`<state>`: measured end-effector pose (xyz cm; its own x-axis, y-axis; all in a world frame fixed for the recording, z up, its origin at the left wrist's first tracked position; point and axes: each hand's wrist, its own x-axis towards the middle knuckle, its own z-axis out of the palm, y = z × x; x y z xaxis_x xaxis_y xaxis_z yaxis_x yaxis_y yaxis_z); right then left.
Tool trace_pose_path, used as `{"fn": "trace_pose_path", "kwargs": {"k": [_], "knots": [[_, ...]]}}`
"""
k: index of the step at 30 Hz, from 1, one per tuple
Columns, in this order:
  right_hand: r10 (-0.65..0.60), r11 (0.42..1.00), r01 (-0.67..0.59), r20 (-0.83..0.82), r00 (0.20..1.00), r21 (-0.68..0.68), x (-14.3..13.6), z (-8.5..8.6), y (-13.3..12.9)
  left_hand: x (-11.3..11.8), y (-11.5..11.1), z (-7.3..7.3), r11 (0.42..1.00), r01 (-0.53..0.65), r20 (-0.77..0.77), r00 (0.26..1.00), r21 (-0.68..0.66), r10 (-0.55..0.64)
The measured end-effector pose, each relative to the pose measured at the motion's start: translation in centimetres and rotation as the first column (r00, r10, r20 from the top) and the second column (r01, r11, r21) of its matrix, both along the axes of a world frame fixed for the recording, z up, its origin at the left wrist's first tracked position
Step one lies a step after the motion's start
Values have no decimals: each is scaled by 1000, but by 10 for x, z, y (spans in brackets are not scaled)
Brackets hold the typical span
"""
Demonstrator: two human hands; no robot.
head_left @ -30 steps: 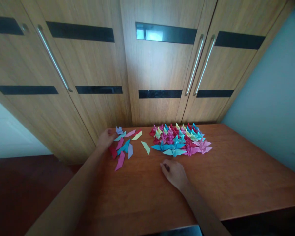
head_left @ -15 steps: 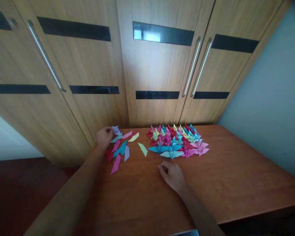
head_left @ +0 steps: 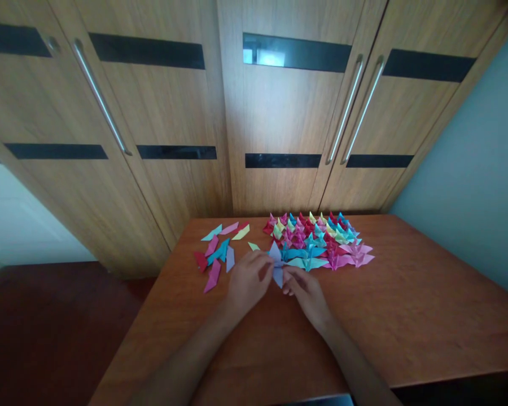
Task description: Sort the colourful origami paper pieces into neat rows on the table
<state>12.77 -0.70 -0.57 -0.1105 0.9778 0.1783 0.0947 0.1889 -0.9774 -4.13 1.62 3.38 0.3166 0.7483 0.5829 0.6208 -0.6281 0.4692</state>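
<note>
A lavender origami crane is held between my two hands above the middle of the table. My left hand pinches it from the left, and my right hand grips its right side with fingers closed. Just behind and to the right, finished paper cranes in pink, red, blue, green and yellow stand in tight rows. Flat folded paper pieces lie loosely on the left. A pale green piece shows partly behind my left hand.
The brown wooden table runs up to a wooden wardrobe with metal handles. A pale wall borders the right side. At the near edge, a dark object shows only in part.
My left hand has come from the far left of the table to the middle, bringing the lavender crane. My right hand has closed on its other side. The view has shifted slightly left.
</note>
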Motion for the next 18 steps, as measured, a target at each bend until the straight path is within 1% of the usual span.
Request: {"fn": "trace_pose_path", "kwargs": {"k": [3,6,7,9,11,12,13,15,17,18], "knots": [[-63,998,63,-27,998,3,-6,-3,7,3,-5,-8,997,40,40,999,-67,-37],[-133,991,133,-6,991,18,-9,-7,14,-3,-7,-8,991,76,102,993,-108,-65],[-152,988,152,3,988,20,-10,-8,15,-6,-7,-6,990,71,124,991,-122,-55],[-168,986,168,19,986,11,-10,-11,17,-13,-6,-3,989,23,166,986,-148,2],[-157,988,157,47,987,2,-9,-13,16,-19,-3,-3,984,-44,205,976,-173,80],[-149,989,149,65,987,1,-9,-13,15,-22,-1,-4,978,-61,226,968,-197,106],[-143,990,143,81,986,1,-8,-14,14,-24,1,-5,969,-53,243,964,-240,113],[-125,992,126,96,988,-6,-7,-14,12,-25,4,-9,927,42,256,965,-372,59],[-104,994,106,80,991,-23,-7,-12,10,-26,5,-13,853,173,252,966,-493,-50],[-90,995,92,70,993,-31,-7,-11,9,-26,4,-14,818,224,249,963,-531,-102]]}}
